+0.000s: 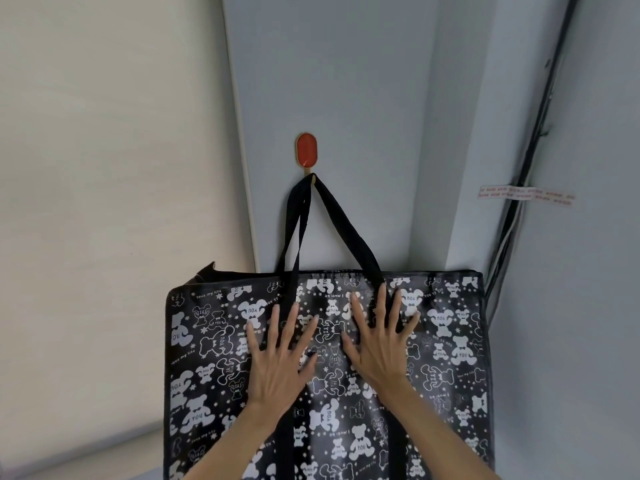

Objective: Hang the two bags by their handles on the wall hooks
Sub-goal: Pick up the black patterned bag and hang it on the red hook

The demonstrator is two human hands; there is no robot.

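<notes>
A large black bag (446,344) printed with white bears hangs flat against the grey wall. Its two black handles (346,230) run up to the peg under a red oval wall hook (306,150) and loop over it. My left hand (280,355) lies flat on the bag's front, fingers spread, holding nothing. My right hand (379,344) rests beside it, also flat with fingers apart, its fingertips near the base of the right handle. Only one bag and one hook are in view.
A cream roller blind (114,202) covers the left side. Black cables (533,150) run down the wall corner at right, next to a strip of printed tape (526,195). The bag's right edge reaches close to the cables.
</notes>
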